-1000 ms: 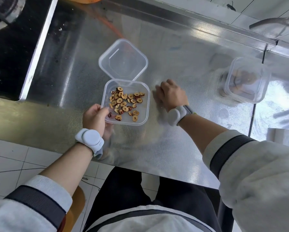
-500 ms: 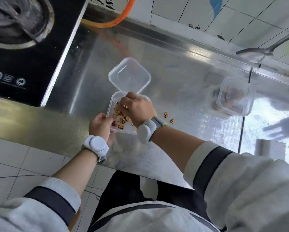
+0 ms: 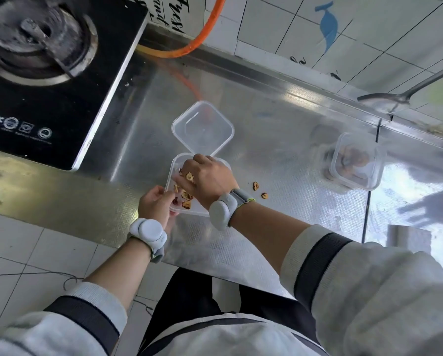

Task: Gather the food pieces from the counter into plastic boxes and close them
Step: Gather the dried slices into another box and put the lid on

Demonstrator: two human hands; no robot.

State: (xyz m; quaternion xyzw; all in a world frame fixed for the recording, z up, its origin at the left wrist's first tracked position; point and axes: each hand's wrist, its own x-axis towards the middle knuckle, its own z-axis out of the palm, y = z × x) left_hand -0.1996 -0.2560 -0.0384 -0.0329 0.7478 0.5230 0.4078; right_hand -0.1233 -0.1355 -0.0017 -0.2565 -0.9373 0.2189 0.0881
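A clear plastic box (image 3: pixel 171 173) sits open on the steel counter (image 3: pixel 279 140), its hinged lid (image 3: pixel 202 128) lying flat behind it. Several dried brown food slices (image 3: pixel 185 196) lie inside. My left hand (image 3: pixel 154 201) grips the box's near left corner. My right hand (image 3: pixel 206 179) hovers over the box with its fingers loosely curled and food slices dropping from under them. Two slices (image 3: pixel 255 186) lie loose on the counter just right of my right wrist. A second clear box (image 3: pixel 356 160), lid on with food inside, stands at the right.
A black gas stove (image 3: pixel 48 73) fills the far left. An orange hose (image 3: pixel 189 44) runs along the back wall. A metal spoon (image 3: pixel 384 98) juts in at the upper right. A white paper roll (image 3: pixel 408 237) stands at the right edge.
My right hand swept from the counter right of the box to over it and is dropping slices in. The left hand kept its hold on the box. The camera tilted up.
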